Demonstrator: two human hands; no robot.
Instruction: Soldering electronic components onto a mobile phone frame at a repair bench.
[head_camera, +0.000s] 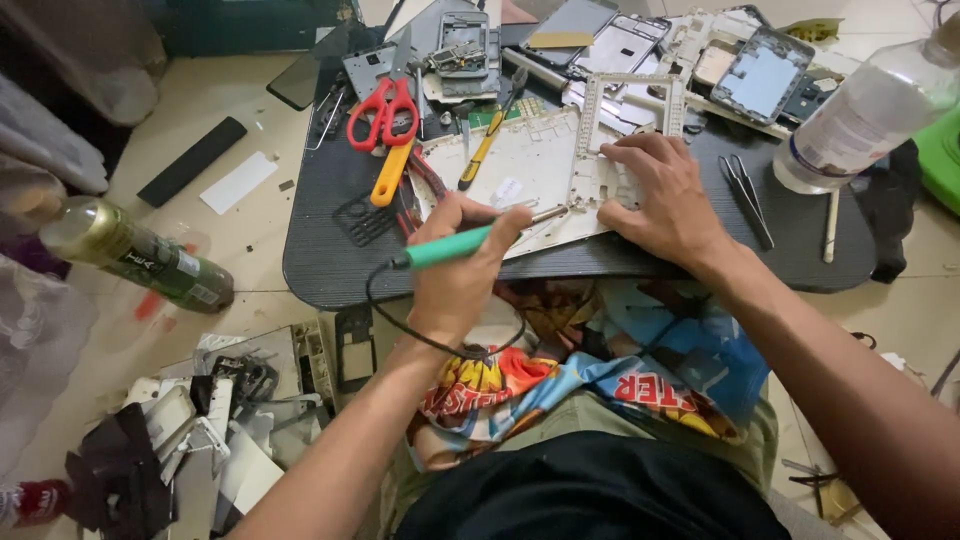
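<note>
My left hand (462, 262) grips a green-handled soldering iron (450, 246), its metal tip lying over a white device frame (520, 170) on a low dark table (330, 270). A black cord runs from the handle down past my wrist. My right hand (668, 195) presses flat on the right part of that white frame, fingers spread over its edge. A second white rectangular frame (630, 100) lies just beyond my right fingers.
Red-handled scissors (384, 112), a yellow-handled cutter (392, 172), a yellow screwdriver (486, 146) and tweezers (748, 195) lie on the table. Phone shells (760, 72) crowd the far edge. A clear bottle (865, 110) stands right, a green bottle (140, 255) lies on the floor left, scrap parts (200, 420) below.
</note>
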